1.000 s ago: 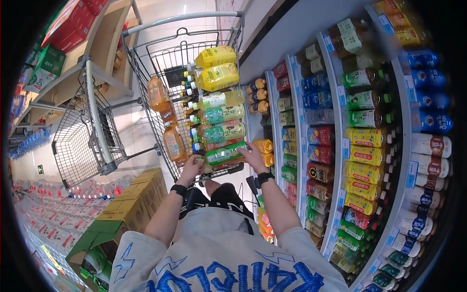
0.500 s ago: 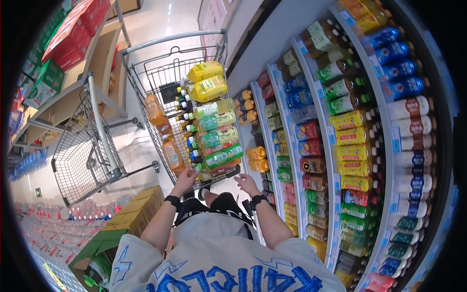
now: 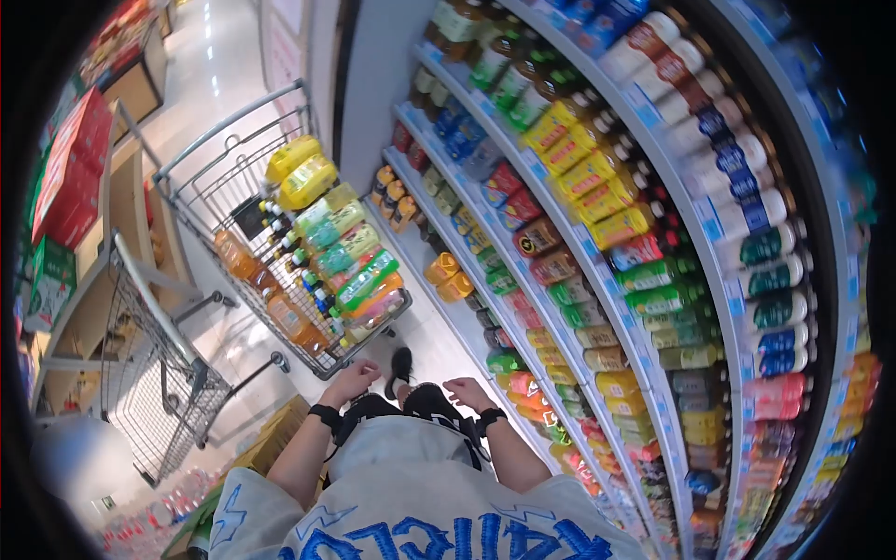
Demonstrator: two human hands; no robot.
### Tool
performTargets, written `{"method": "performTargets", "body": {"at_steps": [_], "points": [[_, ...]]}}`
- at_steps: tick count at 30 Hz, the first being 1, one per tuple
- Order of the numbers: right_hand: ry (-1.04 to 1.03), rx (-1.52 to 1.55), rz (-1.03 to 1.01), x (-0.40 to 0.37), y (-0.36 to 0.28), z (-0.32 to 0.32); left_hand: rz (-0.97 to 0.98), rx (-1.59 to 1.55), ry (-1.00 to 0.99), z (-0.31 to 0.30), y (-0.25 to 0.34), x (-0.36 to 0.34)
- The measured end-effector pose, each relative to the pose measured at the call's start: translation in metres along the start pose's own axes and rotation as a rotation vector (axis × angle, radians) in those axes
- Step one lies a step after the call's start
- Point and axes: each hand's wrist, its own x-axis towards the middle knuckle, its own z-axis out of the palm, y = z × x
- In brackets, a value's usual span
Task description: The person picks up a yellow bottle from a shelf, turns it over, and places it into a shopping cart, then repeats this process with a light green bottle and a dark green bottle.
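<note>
My left hand [image 3: 358, 381] is just short of the near end of a shopping cart [image 3: 327, 366], not touching it. Its fingers are loosely bent, with nothing visible in them. In front of my right thigh hangs my right hand [image 3: 469, 393], also without anything, its fingers slightly curled and apart. Inside the cart, large yellow drink bottles [image 3: 307, 181] lie at the far end. Nearer me are pale green bottles [image 3: 333, 224] and a bright green bottle [image 3: 367, 279]. Orange drink bottles [image 3: 291, 318] line the cart's left side.
Shelves of drinks [image 3: 597, 201] run along my right. A second cart [image 3: 161, 317] stands to the left, beside a wooden rack [image 3: 89, 289] with red boxes [image 3: 73, 177]. Cardboard boxes [image 3: 271, 437] and wrapped bottles are at the lower left. My foot [image 3: 400, 366] is on the pale floor.
The view has turned toward the shelves, so the loaded cart now appears farther left. My hands have come away from its near end, and my right fingers are more curled.
</note>
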Motion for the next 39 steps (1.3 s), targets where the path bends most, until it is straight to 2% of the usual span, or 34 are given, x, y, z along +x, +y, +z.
{"method": "performTargets", "body": {"at_steps": [3, 6, 8, 9, 10, 14, 16, 18, 19, 20, 21, 22, 24, 26, 28, 29, 31, 32, 34, 35, 37, 38, 39], "points": [[0.057, 0.092, 0.03, -0.009, 0.027, -0.013, 0.054, 0.049, -0.022, 0.012, 0.009, 0.004], [0.096, 0.196, 0.017, -0.013, 0.052, -0.028, 0.043, 0.044, -0.046, 0.026, 0.055, -0.012], [0.112, 0.266, -0.012, -0.014, 0.068, -0.04, 0.052, 0.096, -0.088, 0.042, 0.058, 0.001], [0.116, 0.305, -0.039, -0.019, 0.072, -0.047, 0.077, 0.045, -0.099, 0.053, 0.049, 0.015], [0.122, 0.344, -0.068, -0.024, 0.075, -0.055, 0.102, -0.004, -0.112, 0.064, 0.069, 0.016], [0.141, 0.336, -0.15, -0.045, 0.1, -0.102, 0.04, 0.084, -0.123, 0.139, 0.136, 0.02], [0.165, 0.448, -0.222, -0.052, 0.124, -0.128, 0.065, 0.138, -0.195, 0.183, 0.169, 0.024], [0.199, 0.531, -0.257, -0.056, 0.141, -0.153, 0.204, 0.134, -0.295, 0.226, 0.191, 0.038], [0.232, 0.533, -0.265, -0.062, 0.144, -0.167, 0.201, 0.158, -0.306, 0.248, 0.21, 0.041], [0.262, 0.532, -0.269, -0.069, 0.147, -0.18, 0.327, 0.207, -0.291, 0.269, 0.227, 0.042], [0.27, 0.591, -0.27, -0.082, 0.143, -0.191, 0.452, 0.253, -0.276, 0.289, 0.246, 0.041], [0.274, 0.607, -0.268, -0.087, 0.142, -0.201, 0.448, 0.265, -0.287, 0.308, 0.265, 0.04], [0.33, 0.6, -0.365, -0.093, 0.139, -0.217, 0.546, -0.084, -0.23, 0.341, 0.309, 0.033], [0.349, 0.628, -0.398, -0.111, 0.127, -0.235, 0.726, -0.082, -0.224, 0.368, 0.358, 0.021], [0.469, 0.509, -0.549, -0.119, 0.114, -0.252, 0.744, -0.085, -0.193, 0.39, 0.408, 0.004], [0.478, 0.521, -0.554, -0.122, 0.106, -0.262, 0.748, -0.073, -0.202, 0.397, 0.425, 0.01], [0.643, 0.602, -0.821, -0.131, 0.091, -0.277, 0.883, 0.069, -0.112, 0.406, 0.453, 0.023], [0.647, 0.609, -0.824, -0.139, 0.083, -0.286, 0.884, 0.076, -0.116, 0.412, 0.464, 0.03], [0.646, 0.543, -0.83, -0.168, 0.06, -0.308, 1.178, 0.112, 0.028, 0.425, 0.484, 0.044], [0.649, 0.545, -0.835, -0.178, 0.05, -0.317, 1.133, 0.184, 0.108, 0.431, 0.493, 0.046], [0.796, 0.414, -0.869, -0.194, 0.033, -0.332, 1.154, 0.258, 0.134, 0.435, 0.5, 0.067], [0.798, 0.413, -0.869, -0.199, 0.025, -0.338, 1.167, 0.328, 0.163, 0.436, 0.499, 0.076], [0.903, 0.382, -0.884, -0.203, 0.016, -0.344, 1.116, 0.32, 0.198, 0.441, 0.507, 0.063]]}}
